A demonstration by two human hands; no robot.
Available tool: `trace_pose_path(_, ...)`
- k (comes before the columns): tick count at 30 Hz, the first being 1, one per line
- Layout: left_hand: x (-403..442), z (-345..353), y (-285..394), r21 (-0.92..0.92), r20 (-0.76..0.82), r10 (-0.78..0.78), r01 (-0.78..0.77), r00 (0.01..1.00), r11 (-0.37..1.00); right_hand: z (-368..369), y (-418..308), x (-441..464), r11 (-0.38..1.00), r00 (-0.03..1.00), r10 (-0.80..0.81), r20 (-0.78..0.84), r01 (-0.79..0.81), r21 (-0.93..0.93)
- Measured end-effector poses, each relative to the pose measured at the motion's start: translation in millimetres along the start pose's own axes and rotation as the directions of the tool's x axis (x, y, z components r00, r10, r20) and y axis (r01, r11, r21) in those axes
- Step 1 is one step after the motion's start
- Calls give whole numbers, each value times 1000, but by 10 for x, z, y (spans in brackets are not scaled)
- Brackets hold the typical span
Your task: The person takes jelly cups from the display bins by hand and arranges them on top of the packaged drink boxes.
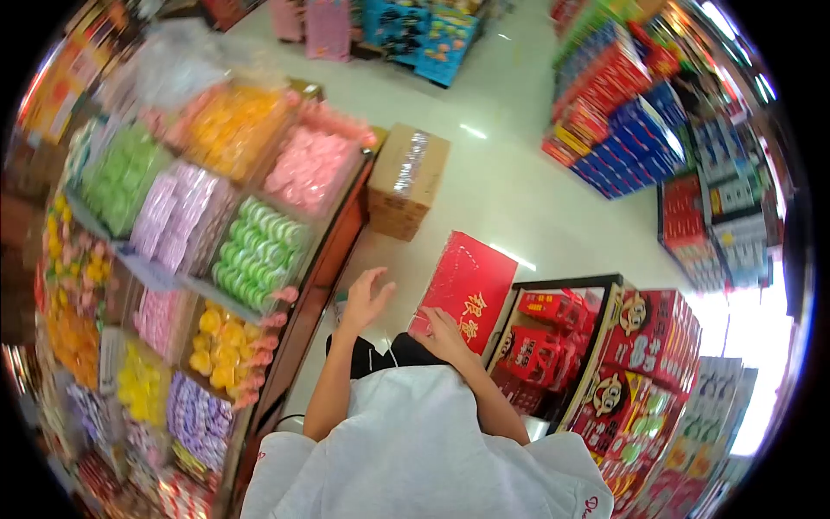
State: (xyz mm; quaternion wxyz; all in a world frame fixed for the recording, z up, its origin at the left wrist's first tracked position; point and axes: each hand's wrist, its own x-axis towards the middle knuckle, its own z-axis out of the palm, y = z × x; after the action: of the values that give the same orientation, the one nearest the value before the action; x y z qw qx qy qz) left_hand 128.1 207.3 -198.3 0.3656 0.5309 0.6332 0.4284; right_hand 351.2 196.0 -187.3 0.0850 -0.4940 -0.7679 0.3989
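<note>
My left hand [367,298] is raised in front of me with its fingers apart and holds nothing. Below it, partly covered, a small item on the floor is too unclear to name. My right hand [443,336] lies over the lower left edge of a flat red box [481,281] with gold characters. Its fingers are stretched out; whether they press on the box I cannot tell. The box stands just left of a rack holding red packs [532,355].
At left is a candy stand [333,251] with bins of wrapped sweets, including green-and-white swirl candies [259,251]. A taped cardboard carton [406,177] stands on the floor beside it. Red snack packs [653,337] fill a display at right; stacked blue boxes [627,147] stand farther back.
</note>
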Motion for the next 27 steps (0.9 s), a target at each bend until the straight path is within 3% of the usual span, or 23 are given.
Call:
trace_pose_path(3, -97, -446, -192, -83, -171, -98, 85, 980, 993, 347, -151, 386, 979, 979, -203, 35, 203, -11)
trace_pose_path(7, -155, -882, -538, -184, -333, -209, 154, 919, 971, 658, -630, 968, 946, 938, -323, 124, 323, 19)
trace_pose_path(10, -121, -1214, -710, -244, -385, -253, 167, 888, 955, 1001, -982, 1465, 895, 905, -420, 74, 399, 202)
trace_pose_path(11, -91, -1320, -752, -241, -390, -254, 168, 885, 956, 1104, -1108, 1635, 898, 918, -393, 46, 372, 234)
trace_pose_path(13, -41, -1520, -765, 11, -423, -149, 170, 894, 985, 1287, -1315, 1957, 899, 931, -366, 22, 347, 266)
trace_pose_path(16, 72, -1674, -1006, 112, -411, -68, 124, 909, 986, 1502, -1546, 2301, 889, 895, -441, -70, 446, 106)
trace_pose_path(20, 133, -1691, -1215, 115, -284, -133, 172, 949, 978, 1662, -1627, 2577, 878, 864, -478, -155, 467, -106)
trace_pose_path(22, 192, -1672, -1348, 126, -231, -143, 176, 962, 976, 1648, -1635, 2652, 848, 897, -441, -17, 411, -335)
trace_pose_path(24, 252, -1650, -1425, 124, -89, -305, 315, 948, 941, 1643, -1614, 2730, 868, 919, -393, -22, 363, -339)
trace_pose_path(26, 299, -1612, -1475, 95, -66, -285, 291, 956, 952, 1595, -1600, 2783, 862, 950, -312, 28, 295, -411)
trace_pose_path(27, 326, -1609, -1467, 105, -11, -341, 340, 940, 935, 1706, -1495, 2841, 858, 939, -339, -53, 286, -427)
